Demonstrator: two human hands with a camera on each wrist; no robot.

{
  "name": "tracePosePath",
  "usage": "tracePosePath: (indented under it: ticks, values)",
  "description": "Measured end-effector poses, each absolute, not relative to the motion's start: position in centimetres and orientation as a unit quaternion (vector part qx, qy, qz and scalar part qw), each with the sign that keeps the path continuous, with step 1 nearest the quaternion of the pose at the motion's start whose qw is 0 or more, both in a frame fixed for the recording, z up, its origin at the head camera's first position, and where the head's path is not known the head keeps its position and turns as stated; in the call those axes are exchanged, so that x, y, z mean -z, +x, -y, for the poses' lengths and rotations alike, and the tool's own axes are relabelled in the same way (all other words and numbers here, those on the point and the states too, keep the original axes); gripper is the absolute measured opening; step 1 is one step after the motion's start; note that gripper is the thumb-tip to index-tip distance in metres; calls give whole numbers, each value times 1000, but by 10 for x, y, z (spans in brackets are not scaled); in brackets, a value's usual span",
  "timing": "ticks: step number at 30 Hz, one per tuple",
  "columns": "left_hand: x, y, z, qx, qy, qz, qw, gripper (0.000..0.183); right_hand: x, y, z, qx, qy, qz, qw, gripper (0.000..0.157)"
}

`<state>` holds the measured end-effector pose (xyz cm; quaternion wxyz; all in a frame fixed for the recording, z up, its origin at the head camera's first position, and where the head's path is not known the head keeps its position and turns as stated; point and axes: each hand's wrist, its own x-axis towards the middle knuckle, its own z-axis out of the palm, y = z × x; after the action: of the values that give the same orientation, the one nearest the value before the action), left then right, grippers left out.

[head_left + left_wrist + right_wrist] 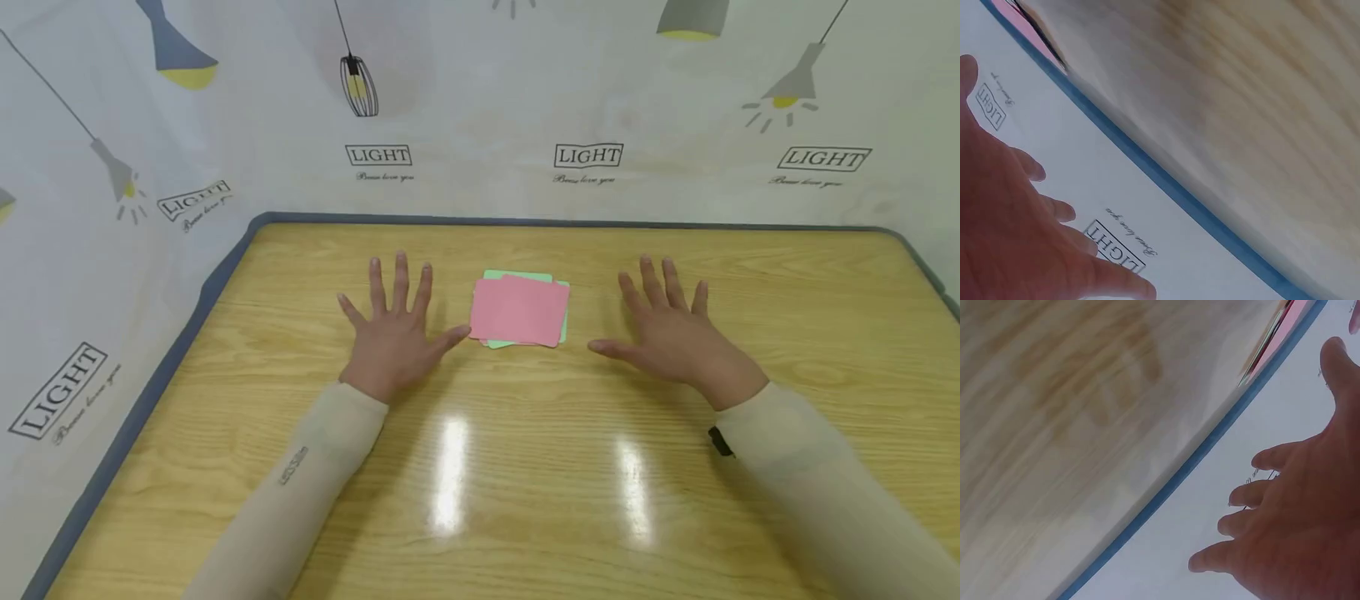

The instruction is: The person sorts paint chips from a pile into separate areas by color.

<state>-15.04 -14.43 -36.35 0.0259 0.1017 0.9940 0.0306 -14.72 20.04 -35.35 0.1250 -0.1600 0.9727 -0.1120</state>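
A small stack of pink and green cards [519,312] lies on the wooden table, its layers slightly askew, with a pink one on top. To its left is my left hand [395,342], palm down with fingers spread; its thumb tip comes right up to the stack's left edge, and I cannot tell if they touch. On the other side my right hand [678,337] is spread too, apart from the stack. Both hands hold nothing. The left wrist view shows the left hand [1029,225] with straight fingers, and the right wrist view shows the right hand [1304,500] likewise.
The wooden table [525,483] has a dark blue-grey edge strip [570,222] along its back and left. Behind it hangs a white backdrop [480,100] printed with lamps and the word LIGHT. Bright reflections lie on the tabletop in front of the cards.
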Motion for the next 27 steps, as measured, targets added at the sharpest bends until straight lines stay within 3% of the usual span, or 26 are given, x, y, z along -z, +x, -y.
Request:
tracePosePath:
  ticks: [9,15,20,27]
  values:
    - [363,-165,105,-40,221,-972,69,94,356,-158,-173,101,-207,-966,117,101]
    - [365,-184,86,-97,303,-943,94,85,359,-168,-156,99,-258,-957,90,95]
    - [362,-198,76,-140,316,-931,120,75,361,-179,-145,108,-281,-950,83,89]
    - [359,-211,73,-153,299,-929,159,79,359,-189,-133,111,-269,-951,110,91]
